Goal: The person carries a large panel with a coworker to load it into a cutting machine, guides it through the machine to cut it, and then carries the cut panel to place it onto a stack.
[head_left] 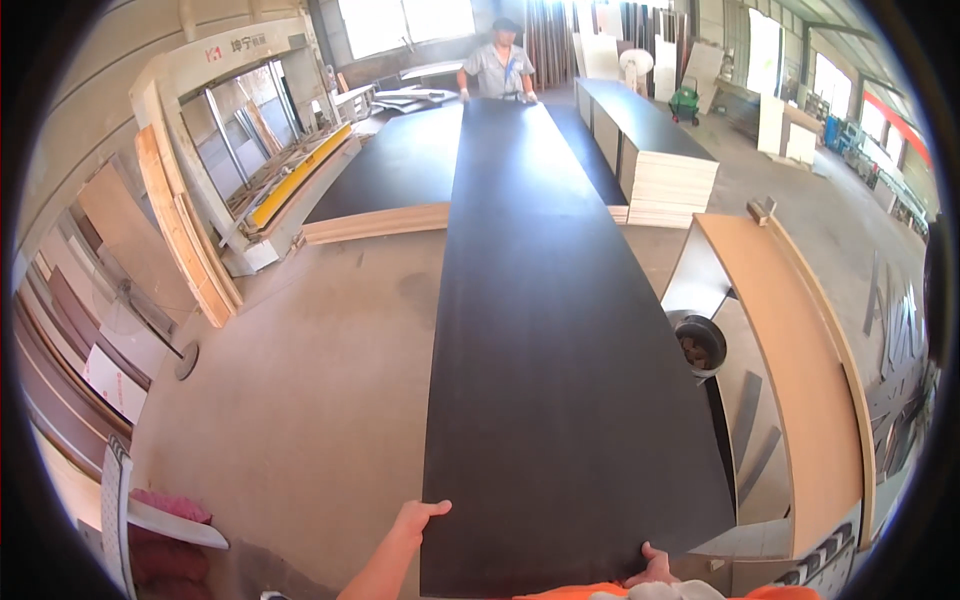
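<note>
A long, dark board [560, 370] stretches away from me, held up off the floor. My left hand [415, 522] is closed on its left edge near the front, the thumb lying on top and the other fingers hidden below. At the near right end my right hand [655, 566] grips the front edge, thumb on the upper face, its fingers out of sight underneath. A co-worker [503, 70] in a grey shirt and gloves stands at the far end, both hands at the board's far edge.
A low stack of dark-topped boards [395, 165] lies left of the board; a taller stack [670, 185] stands to its right. Nearer right are a black bucket [700, 343] and a light wooden panel [790, 360]. A machine with a yellow bar [300, 178] occupies the left.
</note>
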Motion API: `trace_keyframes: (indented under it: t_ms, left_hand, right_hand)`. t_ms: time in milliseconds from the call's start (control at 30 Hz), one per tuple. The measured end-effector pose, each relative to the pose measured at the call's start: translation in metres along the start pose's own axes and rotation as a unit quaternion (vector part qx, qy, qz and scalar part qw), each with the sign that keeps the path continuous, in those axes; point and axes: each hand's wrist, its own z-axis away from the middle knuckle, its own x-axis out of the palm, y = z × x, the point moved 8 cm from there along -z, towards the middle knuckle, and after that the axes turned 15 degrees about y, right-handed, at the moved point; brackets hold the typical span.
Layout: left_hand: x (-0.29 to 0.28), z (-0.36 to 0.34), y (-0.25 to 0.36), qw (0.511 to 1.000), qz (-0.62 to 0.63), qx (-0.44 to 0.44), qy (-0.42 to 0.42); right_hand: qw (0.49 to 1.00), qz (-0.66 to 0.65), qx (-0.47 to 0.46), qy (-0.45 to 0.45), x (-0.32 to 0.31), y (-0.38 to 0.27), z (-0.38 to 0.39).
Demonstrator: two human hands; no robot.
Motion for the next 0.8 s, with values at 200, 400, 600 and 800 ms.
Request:
trace_keyframes:
  t_ms: [200, 400, 600, 800]
  left_hand:
    - [0.049, -0.066, 0.07, 0.997, -0.021, -0.015, 0.072]
    - [0.133, -0.201, 0.206, 0.981, -0.108, 0.065, 0.149]
    - [0.248, -0.312, 0.357, 0.978, -0.114, 0.097, 0.143]
    - [0.351, -0.405, 0.496, 0.948, -0.209, 0.124, 0.207]
  right_hand:
    - [0.991, -0.122, 0.047, -0.032, 0.208, -0.12, 0.047]
    - [0.994, -0.102, 0.016, -0.043, 0.375, -0.247, 0.012]
    - [0.997, -0.071, -0.025, -0.026, 0.531, -0.383, -0.038]
    - [0.995, -0.073, -0.054, 0.045, 0.676, -0.52, -0.085]
